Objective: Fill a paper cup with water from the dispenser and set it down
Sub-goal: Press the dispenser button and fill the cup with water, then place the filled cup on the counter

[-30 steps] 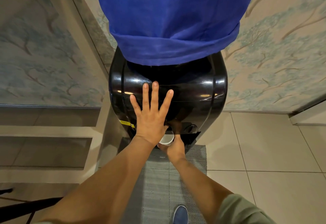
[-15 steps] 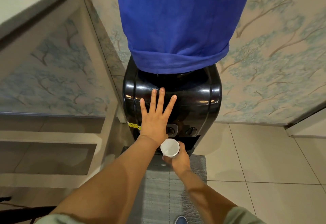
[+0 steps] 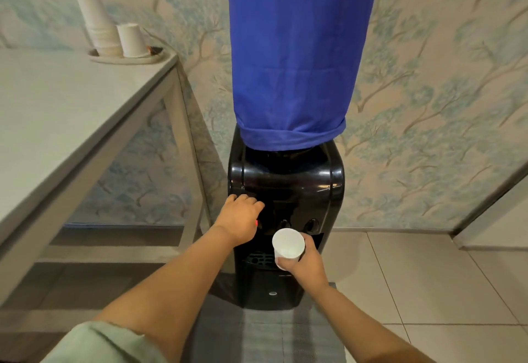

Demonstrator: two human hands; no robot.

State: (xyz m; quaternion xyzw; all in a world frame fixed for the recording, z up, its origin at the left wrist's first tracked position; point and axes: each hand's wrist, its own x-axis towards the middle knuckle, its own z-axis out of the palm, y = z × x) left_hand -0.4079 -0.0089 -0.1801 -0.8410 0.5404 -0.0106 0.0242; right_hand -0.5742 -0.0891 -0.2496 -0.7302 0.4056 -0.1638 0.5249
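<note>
The white paper cup (image 3: 288, 244) is held upright in front of the black dispenser (image 3: 285, 191), just below and before its two dark taps (image 3: 298, 224) and above the slotted drip tray (image 3: 261, 259). Its open mouth is turned toward the camera, and whether water lies inside cannot be told. The cup is gripped low on its wall by the right hand (image 3: 306, 262): the fingers (image 3: 285, 263) are wrapped around the base from the near side, while the thumb is laid along the right wall up toward the rim. The rim itself is left free of the fingers.

The left hand (image 3: 240, 218) is rested against the dispenser's front panel at its left edge, knuckles up and fingers curled loosely onto the surface, with nothing held in it. A small red light (image 3: 257, 222) is seen just beside it.

The bottle above is covered by a blue cloth (image 3: 297, 48). To the left, a pale table (image 3: 71, 105) is placed by the patterned wall, and on a tray (image 3: 125, 59) at its far corner a stack of cups (image 3: 98, 23) and a single cup (image 3: 131, 39) are set. A grey mat (image 3: 268, 334) is laid on the tiled floor beneath the dispenser.
</note>
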